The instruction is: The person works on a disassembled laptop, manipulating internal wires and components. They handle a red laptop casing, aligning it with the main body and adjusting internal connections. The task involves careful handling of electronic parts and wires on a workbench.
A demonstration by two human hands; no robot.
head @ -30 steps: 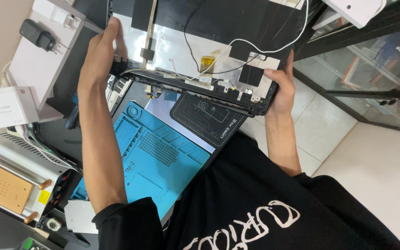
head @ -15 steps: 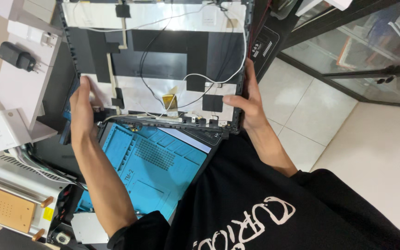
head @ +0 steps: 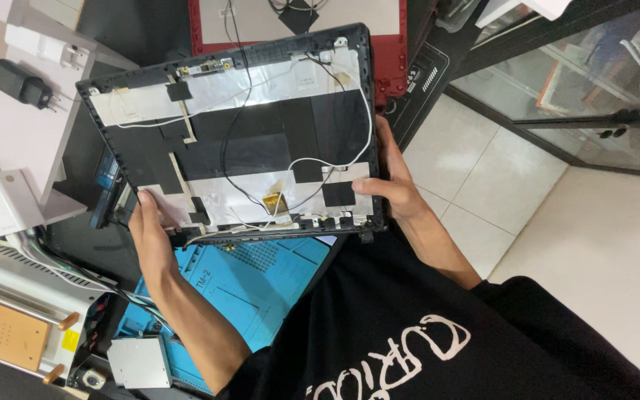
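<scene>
- Your left hand (head: pixel 151 238) grips the lower left corner of the laptop lid shell (head: pixel 238 141), thumb laid on the inner face, fingers hidden behind it.
- Your right hand (head: pixel 396 185) clamps the lower right edge of the same shell, thumb across the inner face near a black tape patch (head: pixel 338 194), fingers wrapped behind.
- The shell is held up off the bench between both hands, tilted, inner side facing you: black frame, silver foil, black patches.
- Thin black and white cables (head: pixel 290 167) cross the inner face; a small yellow tab (head: pixel 270 201) sits near the lower middle.
- Below the shell lies a blue work mat (head: pixel 261 278) on the bench.
- A red laptop cover (head: pixel 390 52) lies beyond the shell's top edge, partly hidden by it.
- A small silver metal box (head: pixel 139 363) rests at the mat's near left corner.
- On the left, a black plug adapter (head: pixel 21 84) sits on a white shelf.
</scene>
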